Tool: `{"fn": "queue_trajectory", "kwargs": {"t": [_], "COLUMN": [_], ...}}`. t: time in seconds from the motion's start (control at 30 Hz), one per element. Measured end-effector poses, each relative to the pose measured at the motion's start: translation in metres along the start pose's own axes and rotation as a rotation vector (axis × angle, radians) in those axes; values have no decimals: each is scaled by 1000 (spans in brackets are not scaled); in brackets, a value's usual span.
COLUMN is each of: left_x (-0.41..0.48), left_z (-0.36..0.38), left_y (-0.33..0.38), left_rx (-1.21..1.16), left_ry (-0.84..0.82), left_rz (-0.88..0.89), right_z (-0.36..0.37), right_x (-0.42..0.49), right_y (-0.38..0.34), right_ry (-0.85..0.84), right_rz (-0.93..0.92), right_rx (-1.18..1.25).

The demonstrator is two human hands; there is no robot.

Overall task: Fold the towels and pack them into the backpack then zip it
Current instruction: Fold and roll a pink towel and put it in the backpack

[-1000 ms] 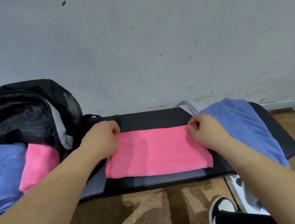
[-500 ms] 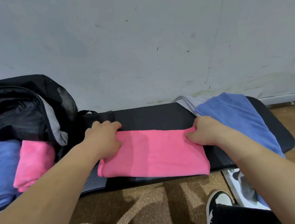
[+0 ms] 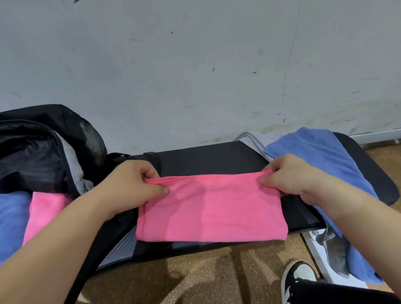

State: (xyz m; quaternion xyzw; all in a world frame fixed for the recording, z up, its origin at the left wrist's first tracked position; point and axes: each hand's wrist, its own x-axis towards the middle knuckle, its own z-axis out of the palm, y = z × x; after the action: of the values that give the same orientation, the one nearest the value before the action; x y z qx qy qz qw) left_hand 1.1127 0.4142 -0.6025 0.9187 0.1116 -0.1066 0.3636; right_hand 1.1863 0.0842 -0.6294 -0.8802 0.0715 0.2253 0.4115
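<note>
Scuffed grey wall (image 3: 183,65) behind blk bench (image 3: 208,158) w/ pink towel (image 3: 209,214).

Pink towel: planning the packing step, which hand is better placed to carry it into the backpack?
Probably left: the left hand pinches the pink towel beside the open backpack; the right hand pinches its opposite corner, farther away.

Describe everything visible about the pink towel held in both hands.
The pink towel is soft-looking cloth, folded into a rectangle lying on the black bench. Its far edge is raised: the left hand pinches the far left corner, the right hand the far right. Its near edge lies at the bench's front.
</note>
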Motion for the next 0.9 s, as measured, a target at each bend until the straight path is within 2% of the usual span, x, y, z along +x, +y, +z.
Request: {"fn": "queue_trajectory", "kwargs": {"t": [0.17,0.27,0.43,0.63,0.73,0.9], "left_x": [-16,-18,-24,-32,-43,-58], "left_z": [-18,-26,-29,-11,5,34], "left_y": [7,0,-4,12,40,73], "left_rx": [-484,-683,-667,-696,-715,-726], "left_ry": [-18,67,244,263,237,186], "left_rz": [29,12,-56,-152,-103,45], "right_z": [-9,-13,-9,22,39,65], "right_x": [0,-8,-28,-57,-74,-88], "right_y": [0,-9,-24,-49,-66,-82], "right_ry": [-75,-162,-147,60,46,-87], "right_rz": [-17,-83,-138,-165,-220,-303], "right_rx": [328,609,798,761,784,798]}}
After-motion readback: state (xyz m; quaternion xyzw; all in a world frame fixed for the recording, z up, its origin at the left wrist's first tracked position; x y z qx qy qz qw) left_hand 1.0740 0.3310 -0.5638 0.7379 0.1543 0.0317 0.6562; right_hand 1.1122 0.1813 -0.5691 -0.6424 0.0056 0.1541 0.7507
